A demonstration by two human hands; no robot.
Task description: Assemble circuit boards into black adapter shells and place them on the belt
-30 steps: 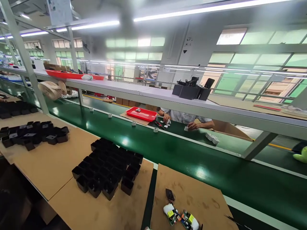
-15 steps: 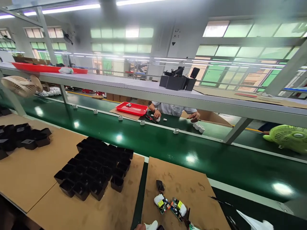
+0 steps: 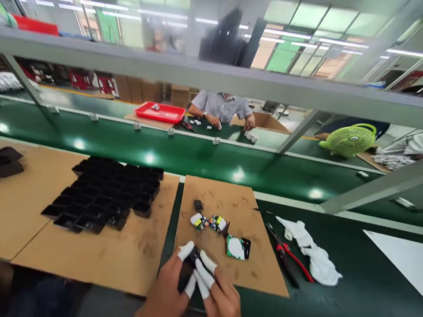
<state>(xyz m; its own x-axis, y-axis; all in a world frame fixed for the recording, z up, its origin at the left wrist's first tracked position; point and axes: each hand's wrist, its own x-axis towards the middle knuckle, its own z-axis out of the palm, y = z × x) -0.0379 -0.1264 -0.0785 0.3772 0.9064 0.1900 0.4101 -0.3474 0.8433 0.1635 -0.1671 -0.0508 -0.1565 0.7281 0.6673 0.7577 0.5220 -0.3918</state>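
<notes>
Both of my hands wear white finger cots and meet at the bottom centre around a small black plastic case (image 3: 185, 274). My left hand (image 3: 167, 284) grips it from the left, with the thumb along its upper edge. On the other side, my right hand (image 3: 220, 288) has its fingertips pressed on the case's top and right side. My fingers cover much of it. Beyond them on the cardboard lie two circuit boards (image 3: 198, 221) with yellow and white parts, and a small black piece (image 3: 198, 205). A green board with a white pad (image 3: 235, 247) lies to the right beside black plastic.
Rows of black cases (image 3: 109, 191) stand on the left cardboard (image 3: 109, 259). Red-handled pliers (image 3: 287, 255) and a crumpled white cloth (image 3: 313, 253) lie right. White parts sit along the green conveyor (image 3: 185, 152). Opposite, a person (image 3: 224, 108) handles white pieces near a red tray (image 3: 160, 113).
My view has tilted down, bringing both hands and the black case into sight; earlier only fingertips showed at the bottom edge. The pliers and cloth now show more fully.
</notes>
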